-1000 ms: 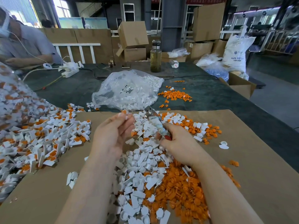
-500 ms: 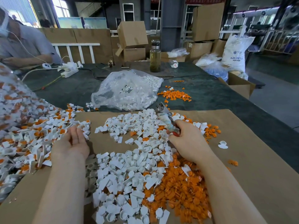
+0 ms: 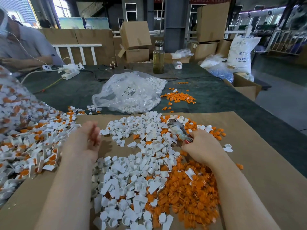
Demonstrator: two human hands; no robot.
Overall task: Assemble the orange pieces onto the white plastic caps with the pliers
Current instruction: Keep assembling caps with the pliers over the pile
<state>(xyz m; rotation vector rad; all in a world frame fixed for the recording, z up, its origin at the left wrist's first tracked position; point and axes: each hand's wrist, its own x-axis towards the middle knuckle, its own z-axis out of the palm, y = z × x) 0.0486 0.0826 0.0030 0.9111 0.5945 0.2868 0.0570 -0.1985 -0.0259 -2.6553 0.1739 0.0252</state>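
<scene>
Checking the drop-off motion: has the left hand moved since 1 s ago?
Yes. The left hand swung left from the middle of the white caps toward the assembled pile, and now hovers at the caps' left edge.

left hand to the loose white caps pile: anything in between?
Nothing visible. The left hand, blurred and empty, hovers over bare cardboard at the white caps pile's left edge. The right hand grips the pliers.

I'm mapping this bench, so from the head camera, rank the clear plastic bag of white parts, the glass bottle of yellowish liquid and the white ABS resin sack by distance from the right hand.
From the right hand:
1. Clear plastic bag, ahead and left.
2. Glass bottle, farther back on the table.
3. White ABS resin sack, beyond the table's far right.
</scene>
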